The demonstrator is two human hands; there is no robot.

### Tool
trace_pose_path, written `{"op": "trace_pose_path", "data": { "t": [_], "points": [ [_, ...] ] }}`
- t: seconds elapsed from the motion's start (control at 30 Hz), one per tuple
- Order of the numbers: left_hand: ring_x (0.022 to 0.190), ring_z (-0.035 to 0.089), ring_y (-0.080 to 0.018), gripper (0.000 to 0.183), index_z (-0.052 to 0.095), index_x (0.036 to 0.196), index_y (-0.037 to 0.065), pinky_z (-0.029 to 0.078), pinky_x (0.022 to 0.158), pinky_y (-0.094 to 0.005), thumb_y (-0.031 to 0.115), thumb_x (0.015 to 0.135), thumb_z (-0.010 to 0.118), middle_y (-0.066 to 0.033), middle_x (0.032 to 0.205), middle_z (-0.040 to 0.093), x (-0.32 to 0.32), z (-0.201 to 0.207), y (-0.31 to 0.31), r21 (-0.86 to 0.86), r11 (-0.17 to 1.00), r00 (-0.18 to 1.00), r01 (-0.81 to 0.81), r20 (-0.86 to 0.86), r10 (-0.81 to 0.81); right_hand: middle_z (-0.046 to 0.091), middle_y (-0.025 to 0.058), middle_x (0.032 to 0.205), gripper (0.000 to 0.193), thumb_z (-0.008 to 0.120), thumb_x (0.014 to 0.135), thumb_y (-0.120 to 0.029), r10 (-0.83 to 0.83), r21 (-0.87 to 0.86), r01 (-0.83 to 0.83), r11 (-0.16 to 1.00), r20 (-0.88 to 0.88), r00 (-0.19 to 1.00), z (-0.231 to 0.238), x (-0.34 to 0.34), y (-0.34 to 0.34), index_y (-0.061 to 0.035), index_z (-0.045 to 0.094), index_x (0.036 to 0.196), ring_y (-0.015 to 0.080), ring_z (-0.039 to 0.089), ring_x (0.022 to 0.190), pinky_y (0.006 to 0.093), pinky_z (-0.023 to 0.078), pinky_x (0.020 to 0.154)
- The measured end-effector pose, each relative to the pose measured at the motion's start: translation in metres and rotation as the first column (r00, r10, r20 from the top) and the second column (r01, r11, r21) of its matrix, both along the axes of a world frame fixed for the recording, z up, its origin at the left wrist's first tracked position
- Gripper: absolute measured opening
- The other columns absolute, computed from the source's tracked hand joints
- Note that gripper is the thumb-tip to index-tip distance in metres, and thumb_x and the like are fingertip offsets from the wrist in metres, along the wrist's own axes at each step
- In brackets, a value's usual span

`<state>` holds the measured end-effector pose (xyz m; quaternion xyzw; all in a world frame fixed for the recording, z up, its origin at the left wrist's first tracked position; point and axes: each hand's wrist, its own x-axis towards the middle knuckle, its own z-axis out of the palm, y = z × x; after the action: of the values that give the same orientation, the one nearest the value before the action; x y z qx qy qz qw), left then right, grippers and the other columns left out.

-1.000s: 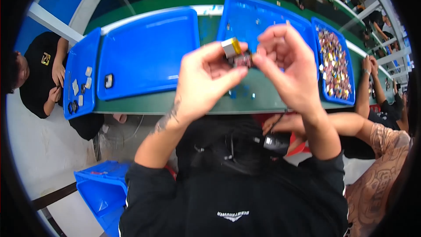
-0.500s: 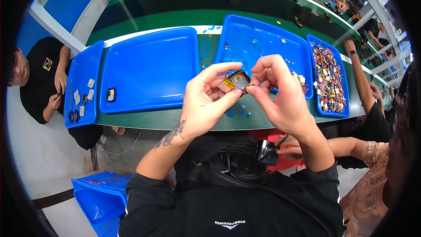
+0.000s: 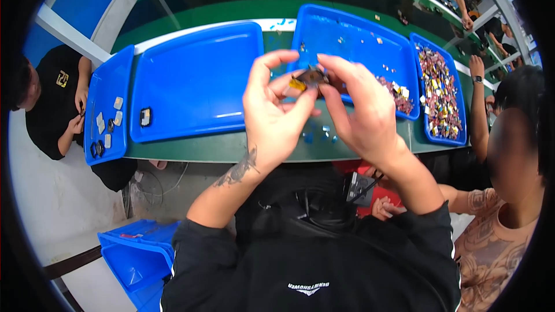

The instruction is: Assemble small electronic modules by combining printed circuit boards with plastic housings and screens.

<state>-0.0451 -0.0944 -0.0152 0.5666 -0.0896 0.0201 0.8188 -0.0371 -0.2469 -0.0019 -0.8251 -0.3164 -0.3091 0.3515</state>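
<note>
My left hand (image 3: pixel 270 112) and my right hand (image 3: pixel 364 104) meet over the table's near edge, both pinching a small dark opened electronic case (image 3: pixel 313 77), like a watch body. From the case's left side hangs a small pale battery-like piece with yellow tape (image 3: pixel 297 84), beside my left fingers. My right thumb and fingertips press on the case's right side. Motion blurs the case, and fingers hide part of its inside. Left of my hands, one black watch-like case (image 3: pixel 145 117) with a pale inside lies in a large blue tray (image 3: pixel 199 81).
Behind my hands stands another blue tray (image 3: pixel 326 23) with scraps and small parts; a narrower tray (image 3: pixel 458 66) holds heaped parts. At left, a small tray (image 3: pixel 124 72) holds several pieces beside a co-worker (image 3: pixel 58 89). Another person (image 3: pixel 491 219) sits close at right. Blue bins (image 3: pixel 136 260) stand low left.
Both hands have moved slightly up and away from me with the case, which has tilted so its inside shows less. The whole view has shifted a little.
</note>
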Motion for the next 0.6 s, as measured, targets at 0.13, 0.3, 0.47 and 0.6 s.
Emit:
{"op": "trace_pose_path", "data": {
  "t": [0.13,0.3,0.47,0.6],
  "points": [
    [0.09,0.067,-0.0154,0.048,0.04,0.127,0.001,0.06,0.071,-0.0284,-0.009,0.085,0.062,-0.0182,0.109,0.066,0.005,0.0,-0.003,0.005,0.996,0.994,-0.084,0.07,0.083,0.062,0.0147,0.085,0.034,0.063,0.08,0.007,0.046,0.038,-0.042,0.998,-0.114,0.992,0.007,0.011,0.002,-0.0018,0.058,0.112,0.0309,0.065,0.077,0.0362,0.053,0.064],
    [0.088,0.067,-0.0169,0.05,0.04,0.129,0.0,0.06,0.07,-0.029,-0.009,0.085,0.062,-0.0177,0.105,0.067,0.014,-0.003,0.004,0.021,0.995,0.994,-0.097,0.047,0.096,0.064,0.0104,0.081,0.031,0.062,0.081,0.004,0.161,0.166,-0.103,0.981,-0.392,0.906,0.017,0.023,0.005,-0.0005,0.058,0.111,0.0179,0.067,0.073,0.0292,0.055,0.067],
    [0.093,0.065,-0.0164,0.055,0.035,0.135,0.003,0.059,0.073,-0.0289,-0.008,0.087,0.06,-0.0168,0.109,0.064,0.016,0.0,0.009,0.074,0.994,0.996,-0.083,0.025,0.082,0.064,0.0088,0.081,0.031,0.062,0.08,0.003,0.215,0.226,-0.11,0.968,-0.521,0.826,0.017,0.039,0.007,-0.0008,0.058,0.111,0.014,0.066,0.074,0.0269,0.053,0.067],
    [0.1,0.066,-0.0219,0.054,0.042,0.138,0.003,0.056,0.082,-0.0303,-0.003,0.088,0.062,-0.0175,0.116,0.064,-0.003,0.003,0.038,0.257,0.956,0.989,-0.144,0.073,0.13,0.068,0.0091,0.084,0.038,0.067,0.08,0.0,0.333,0.368,-0.083,0.926,-0.693,0.639,0.02,0.099,-0.004,0.0006,0.054,0.116,0.0118,0.064,0.074,0.0262,0.051,0.065]
  ]
}}
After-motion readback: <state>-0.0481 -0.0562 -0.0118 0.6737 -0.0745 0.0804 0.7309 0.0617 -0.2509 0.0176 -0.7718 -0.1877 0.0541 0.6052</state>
